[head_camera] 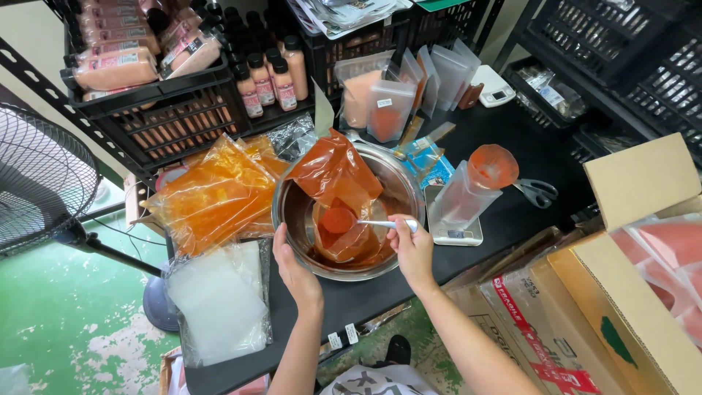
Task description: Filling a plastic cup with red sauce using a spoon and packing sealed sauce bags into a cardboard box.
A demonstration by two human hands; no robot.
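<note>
Seemingly, from the head view, the right hand [412, 245] is closed around the handle of a white scoop [351, 222], whose round head sits in orange-red paste inside a steel bowl [398, 175]. The left hand [291, 265] rests on the near rim of the bowl, fingers curled over it, holding nothing else. A large torn bag [333, 172] of the same paste leans in the bowl, beyond both hands. Just right of the right hand, a small clear pouch [468, 192] with a funnel stands on a scale [453, 232]. To scoop well, I think one should keep the bowl steady and lift the scoop level, so nothing drips.
</note>
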